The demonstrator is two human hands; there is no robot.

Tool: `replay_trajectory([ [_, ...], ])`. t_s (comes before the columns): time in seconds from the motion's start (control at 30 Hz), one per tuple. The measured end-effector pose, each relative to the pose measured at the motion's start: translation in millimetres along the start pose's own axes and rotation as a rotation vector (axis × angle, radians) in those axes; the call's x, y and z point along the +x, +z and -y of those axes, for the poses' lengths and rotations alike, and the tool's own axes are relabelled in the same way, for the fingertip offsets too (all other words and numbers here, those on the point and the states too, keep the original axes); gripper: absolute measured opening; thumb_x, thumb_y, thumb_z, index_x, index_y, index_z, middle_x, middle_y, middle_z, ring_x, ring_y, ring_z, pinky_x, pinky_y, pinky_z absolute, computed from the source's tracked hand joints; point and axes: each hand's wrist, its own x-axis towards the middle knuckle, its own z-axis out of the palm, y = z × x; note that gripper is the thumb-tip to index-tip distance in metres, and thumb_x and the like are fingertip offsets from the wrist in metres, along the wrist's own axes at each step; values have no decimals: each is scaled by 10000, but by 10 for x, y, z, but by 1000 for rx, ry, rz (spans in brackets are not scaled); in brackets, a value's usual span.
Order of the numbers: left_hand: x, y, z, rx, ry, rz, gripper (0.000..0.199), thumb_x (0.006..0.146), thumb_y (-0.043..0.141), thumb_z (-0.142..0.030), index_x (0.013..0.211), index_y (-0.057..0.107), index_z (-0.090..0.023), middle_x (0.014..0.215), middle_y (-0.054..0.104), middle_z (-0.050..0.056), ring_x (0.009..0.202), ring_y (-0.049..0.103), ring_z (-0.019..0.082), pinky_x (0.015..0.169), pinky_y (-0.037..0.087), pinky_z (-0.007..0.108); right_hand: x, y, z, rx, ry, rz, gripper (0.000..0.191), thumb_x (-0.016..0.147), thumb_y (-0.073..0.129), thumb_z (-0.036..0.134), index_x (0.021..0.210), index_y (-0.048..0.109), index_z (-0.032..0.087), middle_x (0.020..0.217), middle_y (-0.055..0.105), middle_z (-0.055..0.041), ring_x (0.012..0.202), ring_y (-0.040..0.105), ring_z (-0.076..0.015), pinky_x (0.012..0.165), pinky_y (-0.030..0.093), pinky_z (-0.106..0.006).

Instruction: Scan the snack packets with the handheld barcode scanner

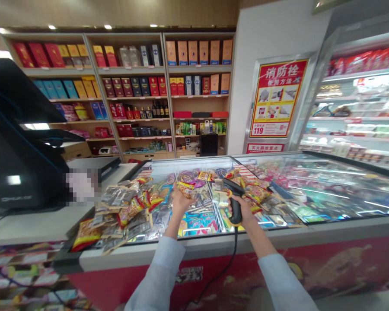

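One packet (185,187) (crinkly) pinched in left hand (180,202), right hand (245,210) gripping curved plastic scanner (235,211)

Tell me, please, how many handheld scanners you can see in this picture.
1: the black scanner, held in the right hand over the freezer. Others may be hidden among the packets.

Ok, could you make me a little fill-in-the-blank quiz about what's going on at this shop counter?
1. The corded scanner is in the person's ____ hand.
2. The left hand, holding a snack packet, comes out of a light ____ sleeve.
3. The glass-topped freezer stands to the ____ of the black monitor, as seen in the picture.
4. The large three-digit number on the red poster is ____.

Missing words: right; blue; right; 119.
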Motion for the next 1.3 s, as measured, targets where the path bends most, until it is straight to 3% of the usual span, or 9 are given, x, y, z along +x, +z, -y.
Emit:
replay_trajectory([
  [0.13,-13,-102,19,240,-86,-95,1065,595,793,-361,1424,162,-145,1171,517,188,1073,591,339,864,476,441,-79,314,-221,-76,-12,56,257,616,744,348,717,597,161,531,577,28,368,489,-93,339,392,-208],
  [0.3,-77,-94,63,363,-45,-225,878,713,703,-384,1447,250,-217,1042,508,102,848,625,262,716,487,366,-138,484,-398,-236,23,132,277,657,712,404,638,598,152,441,551,10,332,464,-105,325,376,-221],
  [0.5,-105,-97,60,330,38,-263,612,760,668,-375,1330,459,-292,1003,498,69,808,598,222,660,458,314,-117,507,-446,-311,-4,148,281,680,691,399,578,590,157,409,538,6,329,463,-102,345,379,-218],
  [0.63,-88,-90,103,219,8,-326,596,736,689,-380,1277,474,-252,1029,530,73,892,598,240,704,470,330,-108,515,-456,-321,-6,169,274,668,700,398,593,589,159,433,549,9,338,475,-107,345,381,-222],
  [0.83,-82,-77,147,85,69,-397,560,714,704,-366,1197,469,-208,1092,569,78,1022,584,255,827,477,362,-103,547,-466,-331,-10,205,264,663,700,388,602,580,161,444,546,11,342,480,-109,348,393,-226],
  [1.3,-68,-40,171,107,100,-409,586,702,713,-361,1208,456,-212,1098,564,82,1048,576,257,846,481,370,-113,551,-423,-332,2,224,235,663,692,361,603,584,161,460,544,13,344,479,-110,347,389,-232],
])
